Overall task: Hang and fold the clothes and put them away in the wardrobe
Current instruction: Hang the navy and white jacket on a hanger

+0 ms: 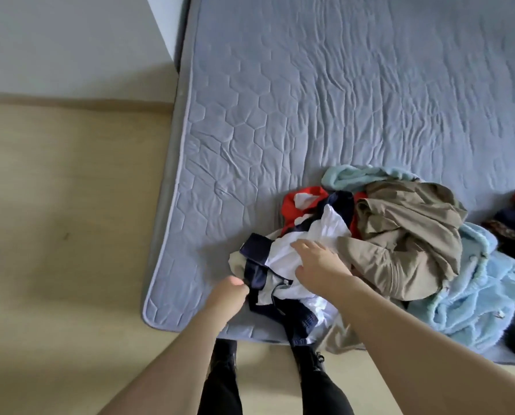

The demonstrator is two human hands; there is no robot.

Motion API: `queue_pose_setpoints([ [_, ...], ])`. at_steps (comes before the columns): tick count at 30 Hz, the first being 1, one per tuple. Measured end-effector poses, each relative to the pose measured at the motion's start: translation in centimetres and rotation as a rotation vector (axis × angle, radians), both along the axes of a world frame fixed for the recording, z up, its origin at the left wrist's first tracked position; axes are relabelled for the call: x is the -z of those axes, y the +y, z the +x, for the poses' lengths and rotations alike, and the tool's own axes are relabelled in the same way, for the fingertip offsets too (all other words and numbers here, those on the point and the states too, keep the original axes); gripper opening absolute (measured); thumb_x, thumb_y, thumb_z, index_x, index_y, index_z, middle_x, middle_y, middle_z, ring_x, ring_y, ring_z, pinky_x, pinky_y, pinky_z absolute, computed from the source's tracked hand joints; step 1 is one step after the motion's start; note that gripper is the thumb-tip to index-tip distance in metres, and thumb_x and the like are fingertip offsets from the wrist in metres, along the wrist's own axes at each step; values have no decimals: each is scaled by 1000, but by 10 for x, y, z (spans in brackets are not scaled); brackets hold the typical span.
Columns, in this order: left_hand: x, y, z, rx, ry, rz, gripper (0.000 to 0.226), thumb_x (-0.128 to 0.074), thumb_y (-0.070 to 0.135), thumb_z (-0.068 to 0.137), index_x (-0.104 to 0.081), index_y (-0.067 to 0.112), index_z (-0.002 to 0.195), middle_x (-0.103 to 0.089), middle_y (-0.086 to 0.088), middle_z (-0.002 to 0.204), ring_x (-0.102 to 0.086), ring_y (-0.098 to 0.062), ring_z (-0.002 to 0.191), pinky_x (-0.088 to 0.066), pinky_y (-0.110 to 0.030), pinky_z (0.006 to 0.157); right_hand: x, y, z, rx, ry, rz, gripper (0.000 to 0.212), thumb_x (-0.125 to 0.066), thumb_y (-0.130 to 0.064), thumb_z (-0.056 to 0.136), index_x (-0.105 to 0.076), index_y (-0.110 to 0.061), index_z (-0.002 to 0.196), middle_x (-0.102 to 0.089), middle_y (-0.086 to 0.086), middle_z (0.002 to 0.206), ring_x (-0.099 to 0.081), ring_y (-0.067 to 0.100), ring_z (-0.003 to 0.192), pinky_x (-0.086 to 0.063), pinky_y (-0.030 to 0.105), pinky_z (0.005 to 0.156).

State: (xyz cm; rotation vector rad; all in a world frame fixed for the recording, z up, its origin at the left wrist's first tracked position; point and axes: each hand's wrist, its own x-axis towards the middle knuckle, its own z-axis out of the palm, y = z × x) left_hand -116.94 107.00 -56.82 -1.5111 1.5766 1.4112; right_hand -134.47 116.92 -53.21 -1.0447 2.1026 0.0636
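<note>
Now your left hand [230,290] pinches the dark navy edge of a white-and-navy garment [283,265] at the near left corner of the bed [280,100], fingers clenched on the cloth, while your right hand [316,262] lies on its white middle with the fingers spread and relaxed, grasping nothing. That garment sits at the near left of the heap, touching a red piece [292,205] and just beside a khaki jacket [406,235]; a pale blue fleece [475,295] spreads to the right. Part of the navy cloth hangs over the near edge of the bed. To do this well, lift the piece free of the heap first (its far side looks tucked among the others), then spread it flat on the bare quilt to the left. The wardrobe is out of view.
</note>
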Motion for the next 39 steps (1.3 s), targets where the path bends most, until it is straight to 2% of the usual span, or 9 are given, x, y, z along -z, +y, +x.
queue_pose_setpoints([
  [5, 117, 36, -35, -350, 14, 63, 10, -59, 15, 86, -50, 17, 84, -47, 0, 73, -41, -13, 60, -31, -23, 53, 134, -9, -30, -265, 216, 112, 73, -48, -20, 89, -8, -20, 150, -22, 5, 151, -19, 27, 138, -18, 37, 114],
  [8, 161, 50, -42, -520, 12, 15, 19, -61, 22, 83, -62, 8, 97, -61, -6, 80, -53, -21, 68, -39, -27, 59, 175, -12, -36, -344, 360, 88, 52, -49, -14, 86, -35, -19, 136, -42, 4, 131, -37, 26, 121, -29, 33, 104],
  [13, 152, 49, -31, -506, 35, -97, 21, -46, 20, 89, -54, 8, 74, -58, -12, 76, -56, -28, 72, -41, -35, 61, 180, -14, -42, -484, 328, 75, 34, -47, -16, 89, -56, -22, 121, -38, 2, 132, -35, 23, 121, -26, 32, 107],
  [15, 114, 38, -26, -591, 116, -101, 25, -43, 17, 93, -45, 9, 69, -44, -7, 65, -41, -20, 59, -29, -32, 54, 155, -14, -39, -463, 182, 61, 35, -45, -19, 92, -54, -18, 125, -30, 0, 147, -29, 21, 133, -18, 32, 113],
  [20, -28, -1, -31, -533, 428, -261, 29, -44, 31, 98, -60, 8, 93, -62, -10, 83, -56, -22, 77, -39, -33, 67, 48, -28, -38, -222, -13, 13, 66, -53, -22, 89, -23, -9, 146, -15, 4, 157, -18, 21, 144, -14, 33, 117],
  [25, -204, -39, -47, -348, 651, -402, 17, -46, 45, 97, -62, 43, 93, -65, 32, 86, -57, 14, 87, -42, -12, 83, -84, -55, -42, -66, -381, -90, 108, -78, -32, 74, -1, -31, 151, -26, -2, 152, -23, 19, 141, -22, 36, 114],
  [28, -293, -54, -59, -207, 778, -443, 22, -46, 31, 100, -64, 18, 102, -60, 8, 90, -54, -4, 81, -40, -14, 77, -168, -75, -41, 120, -760, -122, 70, -70, -12, 81, -37, -31, 140, -44, -13, 137, -42, 9, 122, -33, 22, 100],
  [33, -420, -57, -54, -46, 797, -610, 29, -47, 30, 99, -56, 5, 87, -52, 3, 77, -47, -7, 73, -38, -27, 76, -290, -112, -41, 214, -1047, -278, 43, -74, -22, 62, -70, -22, 105, -68, -2, 114, -55, 19, 116, -32, 38, 111],
  [39, -546, -68, -17, -48, 610, -890, 11, -47, 18, 73, -46, 14, 84, -41, 3, 68, -37, -17, 62, -31, -30, 58, -419, -156, -18, 81, -616, -719, 30, -60, -28, 88, -66, -18, 115, -72, 7, 99, -65, 19, 84, -55, 32, 77],
])
